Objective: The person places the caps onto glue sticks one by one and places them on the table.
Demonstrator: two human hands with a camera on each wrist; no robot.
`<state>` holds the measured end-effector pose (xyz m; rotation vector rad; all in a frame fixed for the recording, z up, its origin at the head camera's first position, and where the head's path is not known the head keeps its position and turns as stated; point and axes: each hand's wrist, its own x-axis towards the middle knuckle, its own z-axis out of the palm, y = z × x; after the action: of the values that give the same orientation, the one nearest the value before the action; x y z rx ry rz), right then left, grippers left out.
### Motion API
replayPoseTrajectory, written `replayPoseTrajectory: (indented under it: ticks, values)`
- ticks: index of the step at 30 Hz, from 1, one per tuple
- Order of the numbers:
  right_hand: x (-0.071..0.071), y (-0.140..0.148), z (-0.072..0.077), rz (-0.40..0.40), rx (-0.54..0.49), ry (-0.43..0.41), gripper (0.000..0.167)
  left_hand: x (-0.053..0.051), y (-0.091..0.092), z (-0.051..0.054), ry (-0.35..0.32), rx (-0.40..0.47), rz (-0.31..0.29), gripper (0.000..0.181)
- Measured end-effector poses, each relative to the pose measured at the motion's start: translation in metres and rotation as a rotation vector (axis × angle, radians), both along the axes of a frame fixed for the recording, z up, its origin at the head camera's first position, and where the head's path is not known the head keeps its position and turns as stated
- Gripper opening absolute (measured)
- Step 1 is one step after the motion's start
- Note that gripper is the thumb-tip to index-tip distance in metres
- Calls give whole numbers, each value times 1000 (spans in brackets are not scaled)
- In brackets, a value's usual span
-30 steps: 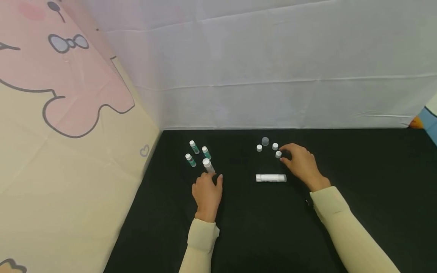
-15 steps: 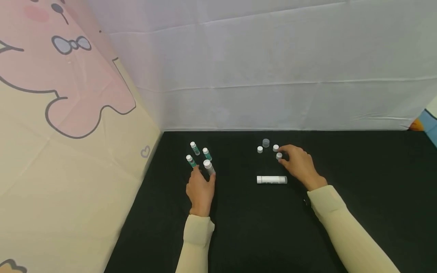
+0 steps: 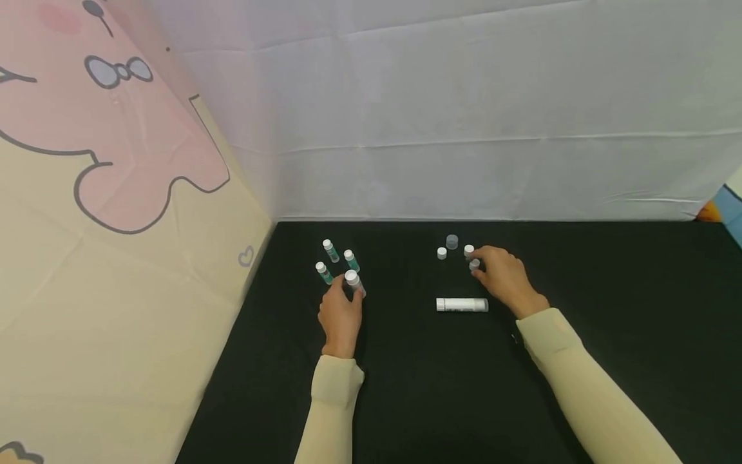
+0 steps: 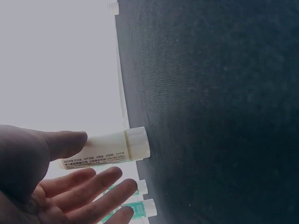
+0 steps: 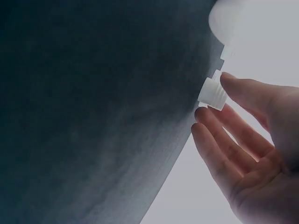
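Head, bottle (image 3: 353, 281): bracketed by left hand (image 3: 340, 316), nine o'clock from tube (image 3: 462, 305).
Head, cap (image 3: 474, 265): bracketed by right hand (image 3: 507, 277), tube's one o'clock.
Left wrist: whether bottle is pinched cannot be told.
Right wrist: cap's pinching cannot be told.

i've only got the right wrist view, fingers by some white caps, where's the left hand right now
Observer: From the head view, the left hand is at the larger white-capped bottle, over on the person's left; whether it has a firm grip, I can't tell.
Operator: ok, is anything else standing near that one
Observer: Yes, three smaller green-labelled bottles stand just beyond it and off to its left, white caps up.
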<state>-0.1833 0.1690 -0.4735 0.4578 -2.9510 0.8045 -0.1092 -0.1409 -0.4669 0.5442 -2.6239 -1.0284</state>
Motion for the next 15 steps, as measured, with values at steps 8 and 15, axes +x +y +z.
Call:
replayPoseTrajectory:
  ticks: [8,15]
  values:
    - [-3,0,-1,20,-6,14,22,-1,2,-2,28,10,-16,27]
    - [2,2,2,23,-67,27,18,2,4,-2,41,35,-30,28]
